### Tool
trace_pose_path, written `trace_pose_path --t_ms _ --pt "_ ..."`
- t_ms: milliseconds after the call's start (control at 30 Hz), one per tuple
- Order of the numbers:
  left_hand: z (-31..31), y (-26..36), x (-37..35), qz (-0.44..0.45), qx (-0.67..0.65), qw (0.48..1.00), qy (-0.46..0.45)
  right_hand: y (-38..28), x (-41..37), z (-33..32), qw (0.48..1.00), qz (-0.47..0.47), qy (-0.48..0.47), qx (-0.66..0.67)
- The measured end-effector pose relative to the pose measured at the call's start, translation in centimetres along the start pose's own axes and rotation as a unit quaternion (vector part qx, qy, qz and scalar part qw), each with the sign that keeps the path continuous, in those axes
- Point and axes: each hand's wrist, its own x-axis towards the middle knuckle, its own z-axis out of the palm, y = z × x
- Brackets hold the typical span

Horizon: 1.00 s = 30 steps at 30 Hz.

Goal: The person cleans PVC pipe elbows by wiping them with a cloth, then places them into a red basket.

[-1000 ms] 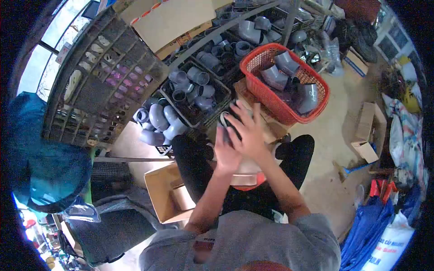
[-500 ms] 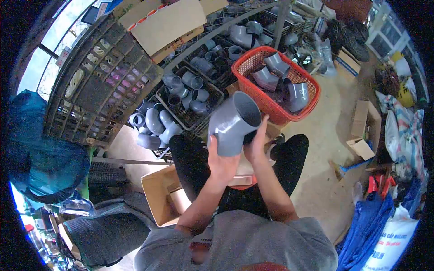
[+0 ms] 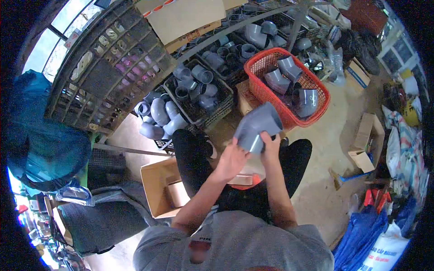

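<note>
Between my hands, above my lap, is a large grey plastic pipe elbow, tilted with one wide end toward the upper right. My right hand grips its lower right edge, thumb on the outside. At the lower left end, my left hand holds the elbow from beneath, some fingers hidden behind it. Just beyond, a red plastic basket holds several similar grey elbows.
A black crate of grey fittings stands left of the basket, with more fittings beside it. An open cardboard box sits by my left leg. A slatted crate rises at upper left. Another carton lies at right.
The elbow has turned and moved right, its open mouth no longer facing me. My right hand's grip has shifted, with the thumb now on the near side. The camera view has shifted slightly.
</note>
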Motion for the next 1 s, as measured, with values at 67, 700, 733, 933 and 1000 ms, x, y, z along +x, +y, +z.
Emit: trace_pose_path --t_ms 67,700,733,933,1000 --pt "-1.1 0.6 -0.4 0.015 0.110 0.993 -0.039 -0.4 0.4 -1.3 0.998 0.008 0.042 0.048" --pt "4.4 8.7 0.5 0.184 -0.106 0.977 -0.034 -1.1 -1.2 -5.8 0.985 0.057 0.020 0.163" --pt "4.5 8.7 0.4 0.184 -0.113 0.976 -0.025 -0.7 -1.3 -6.0 0.989 0.040 -0.002 0.144" --pt "4.4 8.9 0.0 0.225 -0.029 0.963 -0.146 -0.1 -2.0 -6.2 0.999 0.037 -0.004 0.025" --pt "5.0 9.1 -0.3 0.252 0.034 0.947 -0.198 0.2 -2.1 -6.0 0.999 0.031 -0.009 0.026"
